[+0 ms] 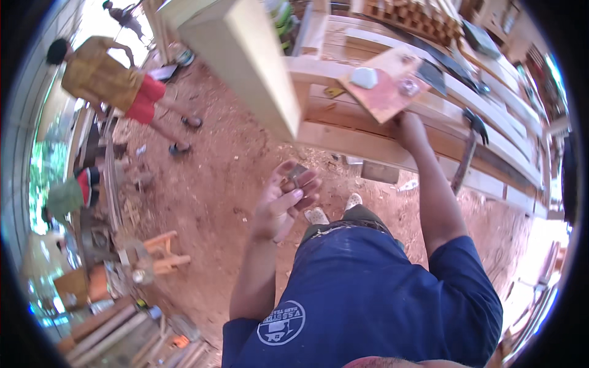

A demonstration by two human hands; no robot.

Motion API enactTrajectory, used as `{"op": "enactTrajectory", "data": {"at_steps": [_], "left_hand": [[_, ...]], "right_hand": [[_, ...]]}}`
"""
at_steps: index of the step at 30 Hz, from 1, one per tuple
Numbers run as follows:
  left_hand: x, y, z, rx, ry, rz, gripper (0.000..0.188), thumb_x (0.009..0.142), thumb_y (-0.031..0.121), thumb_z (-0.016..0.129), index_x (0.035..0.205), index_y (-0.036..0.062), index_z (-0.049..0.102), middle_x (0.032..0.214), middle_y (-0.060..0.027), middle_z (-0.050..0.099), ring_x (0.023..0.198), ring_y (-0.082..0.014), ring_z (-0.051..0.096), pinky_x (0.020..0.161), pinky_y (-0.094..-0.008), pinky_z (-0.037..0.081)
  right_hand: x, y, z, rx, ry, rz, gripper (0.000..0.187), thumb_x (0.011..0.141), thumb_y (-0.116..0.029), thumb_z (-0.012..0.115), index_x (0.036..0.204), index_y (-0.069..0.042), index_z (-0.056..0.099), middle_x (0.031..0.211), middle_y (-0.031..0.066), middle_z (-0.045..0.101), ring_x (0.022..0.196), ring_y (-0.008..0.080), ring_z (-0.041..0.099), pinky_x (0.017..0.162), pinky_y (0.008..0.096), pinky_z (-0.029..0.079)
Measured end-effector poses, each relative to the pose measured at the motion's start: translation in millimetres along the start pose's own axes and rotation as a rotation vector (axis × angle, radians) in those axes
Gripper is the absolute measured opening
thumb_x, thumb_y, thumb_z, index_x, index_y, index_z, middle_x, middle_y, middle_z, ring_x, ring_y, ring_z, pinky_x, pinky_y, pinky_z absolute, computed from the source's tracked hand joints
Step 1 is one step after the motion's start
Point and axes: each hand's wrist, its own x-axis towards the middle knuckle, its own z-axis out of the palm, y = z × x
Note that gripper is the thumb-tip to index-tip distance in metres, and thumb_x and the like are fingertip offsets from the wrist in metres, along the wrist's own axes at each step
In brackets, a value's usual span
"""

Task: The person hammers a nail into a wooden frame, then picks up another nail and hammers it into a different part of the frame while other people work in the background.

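Head view: left hand (286, 197) holds small flat grey piece (297, 173); right hand (407, 129) at corner of reddish wooden board (385, 97), over near edge of slatted timber worktop (343, 137), fingers hidden, grip unclear. Work seems unfinished: piece apart from board.

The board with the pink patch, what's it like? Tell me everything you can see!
The board is flat, four-sided and pale, and looks like wood. A reddish-pink patch covers much of its face. On it sit a whitish lump and, toward the right, a shiny, purplish lump; I can't tell what they are. The board is turned like a diamond over the workbench's pale beams. The right hand grips its near edge. Whether it also rests on the beams isn't clear.
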Motion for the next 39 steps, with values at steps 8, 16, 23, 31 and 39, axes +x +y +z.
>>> {"op": "enactTrajectory", "data": {"at_steps": [8,16,23,31,39], "left_hand": [[-16.8,11.3,-8.0,-0.271,-0.106,0.002,0.062,0.09,-0.011,0.046,0.147,0.0128,0.037,0.143,-0.027,0.052,0.129,-0.0365,0.058,0.104,-0.0476,0.054],[2.5,-19.0,6.4,-0.05,-0.037,0.033,0.049,0.093,-0.008,0.048,0.137,0.0118,0.049,0.135,-0.0193,0.061,0.119,-0.0291,0.065,0.098,-0.0419,0.058],[20.7,-109.8,25.3,0.629,0.166,-0.119,0.03,0.102,0.005,0.047,0.131,0.0045,0.054,0.12,-0.0124,0.067,0.085,-0.0174,0.068,0.073,-0.0286,0.055],[64.0,-204.6,159.9,0.731,0.054,0.163,0.021,0.104,0.01,0.048,0.12,0.0019,0.059,0.104,-0.0117,0.072,0.078,-0.0136,0.067,0.068,-0.0258,0.054],[101.6,-273.4,299.8,0.777,-0.064,0.208,0.017,0.101,0.009,0.053,0.11,0.0028,0.065,0.088,-0.008,0.07,0.064,-0.0061,0.054,0.058,-0.0191,0.042]], "right_hand": [[-71.7,-25.0,-63.7,0.203,0.09,0.154,0.019,0.084,-0.014,0.068,0.09,0.004,0.067,0.084,0.0196,0.07,0.079,0.0318,0.068,0.077,0.0412,0.054],[-122.6,-33.9,-76.5,0.603,-0.011,0.113,0.025,0.088,-0.009,0.071,0.112,0.0,0.073,0.092,0.0124,0.074,0.082,0.0172,0.068,0.078,0.0334,0.054],[-149.2,-59.1,-86.7,0.699,-0.446,-0.128,0.038,0.088,-0.003,0.059,0.124,-0.01,0.07,0.103,0.02,0.071,0.099,0.0373,0.066,0.091,0.0438,0.052],[-195.8,98.2,-181.3,0.692,-0.286,-0.37,0.044,0.092,-0.002,0.061,0.134,-0.015,0.063,0.118,0.0156,0.066,0.106,0.0362,0.065,0.092,0.0437,0.052],[-226.9,257.0,-253.4,1.098,-0.024,0.16,0.019,0.098,-0.011,0.064,0.117,-0.006,0.064,0.088,0.0093,0.07,0.066,0.0157,0.065,0.061,0.0327,0.055]]}}
